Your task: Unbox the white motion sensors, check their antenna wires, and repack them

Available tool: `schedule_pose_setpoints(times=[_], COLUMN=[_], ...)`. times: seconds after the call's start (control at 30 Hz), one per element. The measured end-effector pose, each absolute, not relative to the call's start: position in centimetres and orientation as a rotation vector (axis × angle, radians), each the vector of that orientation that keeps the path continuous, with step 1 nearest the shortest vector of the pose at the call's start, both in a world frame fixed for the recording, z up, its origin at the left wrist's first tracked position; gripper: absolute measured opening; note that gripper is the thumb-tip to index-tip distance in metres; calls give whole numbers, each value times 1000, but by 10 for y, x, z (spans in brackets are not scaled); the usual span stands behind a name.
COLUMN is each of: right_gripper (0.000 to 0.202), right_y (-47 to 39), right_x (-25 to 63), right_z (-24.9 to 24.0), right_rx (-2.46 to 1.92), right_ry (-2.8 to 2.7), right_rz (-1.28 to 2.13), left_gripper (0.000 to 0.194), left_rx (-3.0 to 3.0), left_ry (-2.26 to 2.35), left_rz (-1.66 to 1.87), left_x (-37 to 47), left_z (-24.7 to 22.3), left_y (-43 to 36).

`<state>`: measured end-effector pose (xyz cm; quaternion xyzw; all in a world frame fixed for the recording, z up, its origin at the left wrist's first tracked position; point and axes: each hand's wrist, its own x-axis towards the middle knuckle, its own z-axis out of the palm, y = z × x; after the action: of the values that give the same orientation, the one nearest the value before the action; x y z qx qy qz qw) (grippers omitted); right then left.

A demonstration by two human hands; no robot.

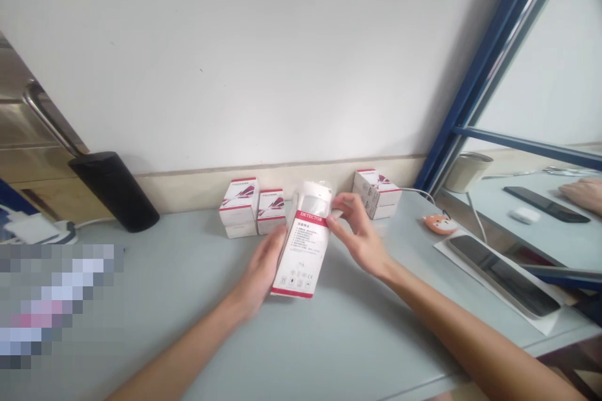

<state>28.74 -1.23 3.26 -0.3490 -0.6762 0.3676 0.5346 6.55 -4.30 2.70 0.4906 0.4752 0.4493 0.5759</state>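
A tall white and red box marked DETECTOR (301, 257) is held tilted above the grey table. A white device (315, 197) sticks out of its top end. My left hand (264, 266) is wrapped against the box's left side, its fingers mostly hidden behind it. At the upper right edge, my right hand (360, 232) is closed in a pinch by the box top and the device. Small white and red boxes (239, 208) stand behind on the left, with a shorter one (271, 212) beside them. Another group of boxes (379, 194) is behind my right hand.
On the left stands a black cylinder (115, 191) near a white charger (37, 225). To the right lie an orange animal-faced item (439, 223) and a dark oblong device (505, 276) on white paper. A blue-framed partition (470, 75) rises at right.
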Motion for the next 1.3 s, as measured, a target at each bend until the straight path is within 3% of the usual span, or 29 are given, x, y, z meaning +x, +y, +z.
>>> schedule_pose_setpoints(times=[0.1, 0.27, 0.43, 0.67, 0.8, 0.9, 1.0, 1.1, 1.23, 1.3], right_gripper=[59, 26, 31, 21, 46, 26, 32, 19, 31, 24], right_y=[-11, -8, -8, -29, -45, -46, -40, -35, -36, -37], right_x=[290, 297, 301, 290, 268, 259, 260, 264, 269, 272], right_z=[35, 38, 41, 51, 35, 22, 19, 25, 34, 37], right_rx=[-843, -829, -829, -783, -740, -742, -744, -685, -622, -638], right_ry=[-1659, -1803, -1912, -2068, -1730, -1565, -1598, -1538, -1547, -1705], right_rz=[871, 641, 555, 521, 636, 758, 911, 986, 847, 719], left_gripper=[68, 65, 60, 54, 33, 25, 26, 27, 33, 38], left_rx=[1204, 1296, 1473, 2020, 2149, 2118, 2108, 2077, 2077, 2113], left_ry=[1178, 1202, 1141, 916, 1018, 1094, 1055, 1012, 943, 902], left_rz=[1066, 1106, 1130, 1420, 1257, 1325, 1338, 1276, 1271, 1292], left_x=[65, 68, 70, 61, 57, 57, 56, 55, 57, 59], left_z=[26, 19, 10, 4, 9, 8, 1, -6, -4, -1], left_y=[-43, -44, -45, -46, -48, -49, -48, -47, -46, -45])
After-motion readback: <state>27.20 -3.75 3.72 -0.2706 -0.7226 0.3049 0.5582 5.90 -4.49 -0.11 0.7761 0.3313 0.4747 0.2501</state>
